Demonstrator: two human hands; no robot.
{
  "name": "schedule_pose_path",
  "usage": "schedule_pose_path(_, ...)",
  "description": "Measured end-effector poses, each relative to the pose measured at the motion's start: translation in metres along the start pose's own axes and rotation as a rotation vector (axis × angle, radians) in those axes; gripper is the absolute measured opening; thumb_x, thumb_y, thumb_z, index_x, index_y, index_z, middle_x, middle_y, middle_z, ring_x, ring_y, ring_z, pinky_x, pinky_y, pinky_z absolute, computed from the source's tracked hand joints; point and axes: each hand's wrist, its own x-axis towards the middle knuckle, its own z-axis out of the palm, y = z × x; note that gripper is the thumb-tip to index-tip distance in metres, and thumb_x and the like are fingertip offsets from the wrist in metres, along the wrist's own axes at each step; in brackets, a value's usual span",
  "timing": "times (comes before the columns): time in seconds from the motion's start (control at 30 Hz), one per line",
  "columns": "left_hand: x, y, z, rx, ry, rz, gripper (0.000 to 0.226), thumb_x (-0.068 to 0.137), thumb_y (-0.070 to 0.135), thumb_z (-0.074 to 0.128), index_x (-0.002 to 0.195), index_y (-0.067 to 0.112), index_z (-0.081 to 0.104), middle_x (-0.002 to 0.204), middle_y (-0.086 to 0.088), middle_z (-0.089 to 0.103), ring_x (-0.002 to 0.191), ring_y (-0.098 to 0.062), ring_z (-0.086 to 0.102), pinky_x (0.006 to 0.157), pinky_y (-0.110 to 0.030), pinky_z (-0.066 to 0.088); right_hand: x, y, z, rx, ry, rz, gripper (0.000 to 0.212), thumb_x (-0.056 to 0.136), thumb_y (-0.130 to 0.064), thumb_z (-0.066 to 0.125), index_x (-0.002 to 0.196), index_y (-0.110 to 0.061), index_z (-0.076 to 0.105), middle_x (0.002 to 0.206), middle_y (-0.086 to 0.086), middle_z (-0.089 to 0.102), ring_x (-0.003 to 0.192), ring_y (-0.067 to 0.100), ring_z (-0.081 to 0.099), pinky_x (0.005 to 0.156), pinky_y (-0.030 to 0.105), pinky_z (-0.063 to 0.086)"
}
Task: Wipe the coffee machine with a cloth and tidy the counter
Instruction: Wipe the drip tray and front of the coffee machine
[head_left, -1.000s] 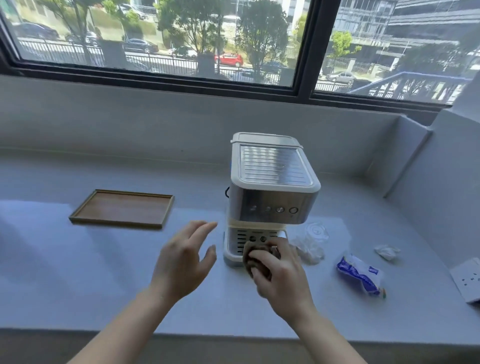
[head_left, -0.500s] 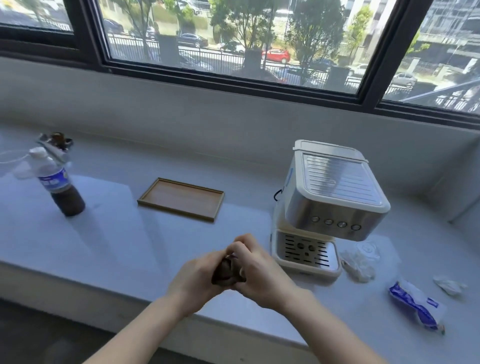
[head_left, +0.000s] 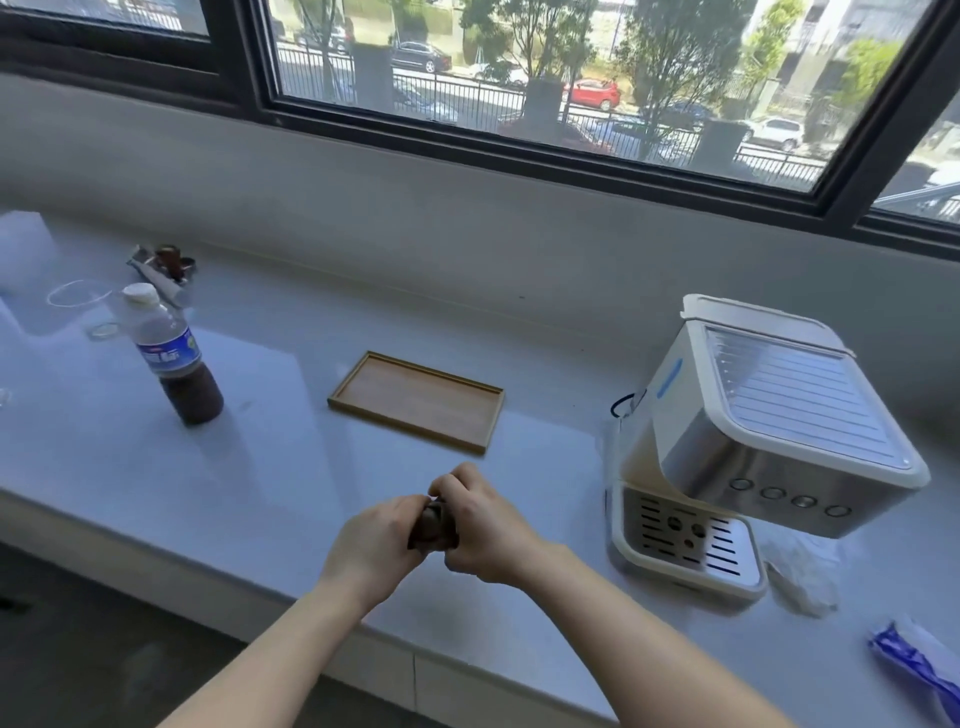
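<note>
**Left hand (head_left: 379, 540) and right hand (head_left: 485, 525) closed together on the cloth (head_left: 432, 529)**

Both grip the small dark cloth above the front edge of the desk (head_left: 260, 467), well left of the coffee machine (head_left: 753, 441). Likely step: bunching it ready for wiping. The next move calls for carrying it right to the machine's casing.

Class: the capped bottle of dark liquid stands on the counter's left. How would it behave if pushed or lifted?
Tall and narrow, the bottle would probably tip if pushed near its cap; pushed low, it may slide on the glossy counter. Its dark liquid likely makes it bottom-heavy and sloshy. Lying down, it would likely roll.
</note>
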Motion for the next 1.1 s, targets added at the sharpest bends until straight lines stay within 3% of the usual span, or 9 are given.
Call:
schedule_pose_path(0.13,0.017,-0.016,0.001,0.023,-0.041,-0.043,0.016,0.084,0.029,0.061,0.099,0.025,0.058,0.098,0.008,0.063,0.09,-0.018,0.058,0.066,-0.033,0.045,0.023,-0.001,0.011,-0.035,-0.017,0.02,0.044,0.072,-0.004,0.067,0.113,-0.01,0.051,0.115,0.006,0.041,0.086,0.021,0.045,0.068,0.026,0.037)
schedule_pose_path(0.27,0.026,-0.032,0.011,0.106,-0.063,-0.008,0.025,0.08,0.032,0.065,0.102,0.022,0.06,0.101,0.006,0.058,0.096,-0.019,0.055,0.072,-0.036,0.048,0.031,0.002,0.022,-0.099,-0.066,0.084,0.042,0.081,-0.016,0.067,0.118,-0.007,0.052,0.121,0.011,0.043,0.111,0.03,0.046,0.087,0.039,0.047)
schedule_pose_path(0.4,0.026,-0.043,0.022,0.128,-0.075,0.003,0.023,0.079,0.03,0.064,0.101,0.023,0.061,0.102,0.007,0.059,0.098,-0.02,0.055,0.072,-0.034,0.047,0.03,0.003,0.03,-0.196,-0.107,0.157,0.054,0.08,-0.024,0.066,0.129,-0.013,0.047,0.131,0.011,0.043,0.119,0.033,0.041,0.087,0.044,0.047)
schedule_pose_path(0.6,0.027,-0.041,0.02,0.143,-0.112,-0.028,0.021,0.077,0.031,0.062,0.097,0.022,0.06,0.1,0.005,0.061,0.099,-0.022,0.057,0.076,-0.035,0.042,0.034,-0.002,0.034,-0.22,-0.139,0.223,0.043,0.084,-0.015,0.059,0.126,-0.009,0.048,0.13,0.014,0.045,0.118,0.037,0.042,0.091,0.045,0.041)
schedule_pose_path(0.7,0.028,-0.033,0.014,0.193,-0.198,-0.072,0.034,0.077,0.032,0.055,0.11,0.026,0.056,0.111,0.007,0.058,0.108,-0.019,0.055,0.084,-0.033,0.042,0.034,-0.002,0.033,-0.199,-0.157,0.232,0.053,0.083,-0.015,0.061,0.134,-0.011,0.044,0.135,0.013,0.043,0.121,0.037,0.042,0.094,0.045,0.041)
schedule_pose_path(0.9,0.025,-0.023,0.002,0.12,-0.278,-0.079,0.085,0.069,0.045,0.053,0.149,0.027,0.03,0.136,0.004,0.048,0.123,-0.021,0.051,0.099,-0.033,0.041,0.02,0.001,0.022,-0.058,-0.112,0.237,0.083,0.08,-0.022,0.065,0.152,-0.025,0.023,0.155,0.006,0.027,0.138,0.032,0.029,0.108,0.047,0.039)
schedule_pose_path(1.1,0.02,-0.009,-0.014,0.167,-0.197,-0.025,0.085,0.075,0.046,0.055,0.151,0.022,0.028,0.14,0.0,0.045,0.126,-0.023,0.047,0.103,-0.035,0.039,-0.011,0.001,0.005,-0.052,0.029,0.336,0.071,0.086,-0.031,0.062,0.149,-0.021,0.031,0.152,0.003,0.033,0.136,0.03,0.032,0.107,0.041,0.039)
